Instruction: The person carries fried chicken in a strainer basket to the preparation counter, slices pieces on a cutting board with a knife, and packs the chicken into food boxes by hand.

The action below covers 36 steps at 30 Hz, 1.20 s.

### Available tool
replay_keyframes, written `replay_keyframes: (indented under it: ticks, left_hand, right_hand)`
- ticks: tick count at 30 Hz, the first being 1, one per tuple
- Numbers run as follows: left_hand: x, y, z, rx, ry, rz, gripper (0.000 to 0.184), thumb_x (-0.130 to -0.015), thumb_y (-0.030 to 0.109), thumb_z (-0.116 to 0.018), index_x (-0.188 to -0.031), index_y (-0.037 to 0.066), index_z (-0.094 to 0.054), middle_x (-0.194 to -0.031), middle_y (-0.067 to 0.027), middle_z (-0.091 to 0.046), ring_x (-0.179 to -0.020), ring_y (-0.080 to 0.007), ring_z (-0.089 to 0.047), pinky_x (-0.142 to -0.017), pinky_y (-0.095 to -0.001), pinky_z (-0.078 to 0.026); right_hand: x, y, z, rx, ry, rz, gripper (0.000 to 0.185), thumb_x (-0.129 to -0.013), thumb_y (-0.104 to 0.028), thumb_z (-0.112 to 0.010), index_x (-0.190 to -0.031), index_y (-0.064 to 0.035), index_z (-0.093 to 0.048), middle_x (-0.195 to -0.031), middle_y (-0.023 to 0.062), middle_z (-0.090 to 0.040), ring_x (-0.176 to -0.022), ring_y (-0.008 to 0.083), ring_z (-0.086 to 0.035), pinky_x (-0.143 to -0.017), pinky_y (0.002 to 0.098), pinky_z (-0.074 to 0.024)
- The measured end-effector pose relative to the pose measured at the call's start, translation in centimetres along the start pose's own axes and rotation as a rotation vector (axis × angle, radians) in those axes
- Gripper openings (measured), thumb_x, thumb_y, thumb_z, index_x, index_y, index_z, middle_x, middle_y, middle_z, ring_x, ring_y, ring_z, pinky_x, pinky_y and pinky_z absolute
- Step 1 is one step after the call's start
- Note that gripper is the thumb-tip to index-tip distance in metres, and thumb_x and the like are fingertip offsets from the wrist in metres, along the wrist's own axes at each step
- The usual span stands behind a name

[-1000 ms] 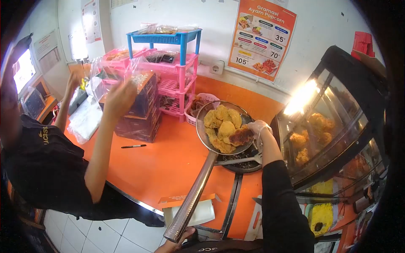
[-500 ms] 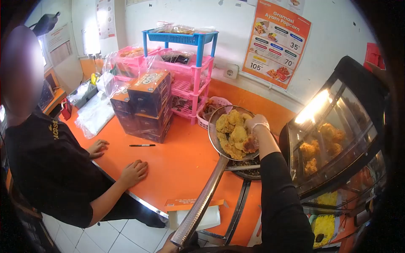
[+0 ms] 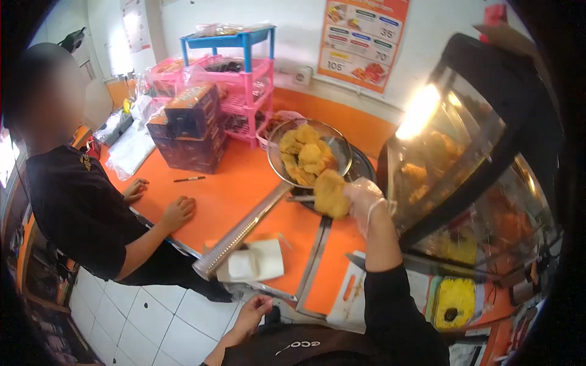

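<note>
My right hand (image 3: 365, 206), in a clear plastic glove, grips a flat piece of breaded fried chicken (image 3: 331, 194) in front of the strainer. Several more golden pieces (image 3: 307, 155) lie in that round wire strainer (image 3: 272, 160), whose long metal handle (image 3: 241, 233) slants toward me over the counter. Bare and curled, my left hand (image 3: 253, 312) hangs below the counter edge, apart from the handle, with nothing visible in its fingers. Near the handle's end lies an open paper box (image 3: 272, 256) with a white rounded item (image 3: 243, 265) in it.
A heated glass display case (image 3: 452, 152) with fried chicken stands right. Below it are a white cutting board (image 3: 348, 299), a knife (image 3: 355, 261) and a yellow-filled tub (image 3: 455, 302). Stacked boxes (image 3: 189, 131) and a pink rack (image 3: 247, 82) stand behind. Another person (image 3: 79, 213) rests both hands on the counter.
My right hand has lifted a chicken piece out of the strainer and brought it toward me. My left hand now shows apart from the handle. The view has shifted right and down.
</note>
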State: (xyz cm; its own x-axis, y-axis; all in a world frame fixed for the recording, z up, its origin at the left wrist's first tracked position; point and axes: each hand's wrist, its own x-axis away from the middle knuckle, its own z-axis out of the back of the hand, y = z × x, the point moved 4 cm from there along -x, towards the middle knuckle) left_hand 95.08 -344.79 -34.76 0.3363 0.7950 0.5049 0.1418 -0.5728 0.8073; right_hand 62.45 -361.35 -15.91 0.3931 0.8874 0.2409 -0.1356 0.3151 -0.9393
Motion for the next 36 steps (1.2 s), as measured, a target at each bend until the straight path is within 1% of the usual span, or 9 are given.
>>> replay_keyframes:
  ticks: [5,7,9,11,14,20,24,30,36]
  left_hand:
    - [1.1,1.2,-6.8,-0.275,-0.091,-0.150,0.026,-0.083,0.020,-0.067,-0.099,0.002,-0.056,-0.086,-0.0019,-0.060,-0.080,-0.0111,-0.055,-0.075,-0.0241,-0.044]
    - [-0.7,-1.3,-8.2,-0.477,-0.149,-0.202,0.038,-0.077,0.025,-0.072,-0.103,0.004,-0.055,-0.097,-0.0059,-0.059,-0.090,-0.0173,-0.055,-0.080,-0.0292,-0.043]
    - [-0.8,-0.9,-11.4,-0.742,-0.172,-0.552,0.045,-0.072,0.028,-0.075,-0.106,0.006,-0.055,-0.105,-0.0084,-0.056,-0.099,-0.0222,-0.052,-0.085,-0.0339,-0.040]
    - [-0.6,0.0,-14.9,-0.956,-0.213,-0.818,0.052,-0.068,0.032,-0.076,-0.108,0.007,-0.054,-0.112,-0.0096,-0.054,-0.106,-0.0258,-0.048,-0.090,-0.0391,-0.036]
    - [0.2,0.4,-19.1,-1.199,-0.294,-1.029,0.062,-0.062,0.038,-0.077,-0.110,0.008,-0.054,-0.116,-0.0087,-0.052,-0.111,-0.0282,-0.044,-0.095,-0.0448,-0.030]
    - [0.6,-2.7,-23.1,-1.404,-0.380,-1.113,0.061,-0.062,0.041,-0.075,-0.110,0.009,-0.055,-0.113,-0.0045,-0.054,-0.109,-0.0252,-0.047,-0.096,-0.0477,-0.025]
    - [0.6,-4.0,-23.9,-1.380,-0.396,-1.109,0.047,-0.069,0.034,-0.070,-0.106,0.009,-0.057,-0.110,-0.0042,-0.056,-0.107,-0.0245,-0.048,-0.095,-0.0488,-0.027]
    - [-1.5,1.1,-22.8,-1.093,-0.156,-1.203,0.035,-0.073,0.021,-0.065,-0.103,0.007,-0.059,-0.110,-0.0073,-0.057,-0.105,-0.0282,-0.049,-0.093,-0.0440,-0.031]
    - [-3.9,1.4,-22.5,-1.212,-0.090,-1.193,0.033,-0.074,0.020,-0.065,-0.102,0.006,-0.060,-0.109,-0.0082,-0.058,-0.105,-0.0295,-0.050,-0.091,-0.0439,-0.033]
  right_hand:
    - [8.5,10.2,2.8,1.520,-0.657,0.925,0.008,-0.072,-0.010,-0.058,-0.075,-0.0047,-0.064,-0.066,0.0101,-0.061,-0.058,0.0247,-0.059,-0.052,0.0363,-0.0470]
    - [14.1,10.0,5.8,0.709,-0.655,0.710,0.030,-0.073,-0.015,-0.059,-0.101,-0.0039,-0.059,-0.083,0.0166,-0.063,-0.080,0.0279,-0.060,-0.070,0.0399,-0.0482]
    - [17.4,12.2,8.7,0.506,-0.601,0.694,0.046,-0.073,-0.016,-0.060,-0.117,-0.0030,-0.054,-0.095,0.0202,-0.063,-0.094,0.0302,-0.060,-0.081,0.0419,-0.0477]
    - [18.8,16.0,10.5,0.902,-0.595,0.880,0.053,-0.071,-0.014,-0.061,-0.121,-0.0019,-0.049,-0.101,0.0209,-0.061,-0.099,0.0318,-0.058,-0.087,0.0424,-0.0455]
    - [20.2,18.3,14.9,0.710,-0.349,1.013,0.047,-0.070,-0.009,-0.061,-0.116,-0.0026,-0.051,-0.107,0.0200,-0.057,-0.101,0.0329,-0.055,-0.090,0.0407,-0.0425]
    - [18.3,22.4,20.5,1.257,-0.206,0.176,0.049,-0.069,-0.009,-0.061,-0.116,-0.0072,-0.051,-0.109,0.0187,-0.056,-0.101,0.0355,-0.054,-0.089,0.0414,-0.0425]
    - [17.5,24.6,19.8,1.209,0.068,0.259,0.043,-0.068,-0.011,-0.059,-0.111,-0.0070,-0.053,-0.103,0.0172,-0.058,-0.099,0.0351,-0.055,-0.087,0.0421,-0.0432]
    - [21.6,17.9,19.6,1.202,-0.191,-0.035,0.051,-0.071,-0.009,-0.053,-0.122,-0.0087,-0.048,-0.099,0.0207,-0.059,-0.099,0.0365,-0.055,-0.085,0.0420,-0.0453]
    - [22.6,26.1,19.3,1.176,-0.083,0.122,0.051,-0.071,-0.007,-0.053,-0.121,-0.0057,-0.047,-0.102,0.0214,-0.058,-0.097,0.0359,-0.056,-0.085,0.0412,-0.0454]
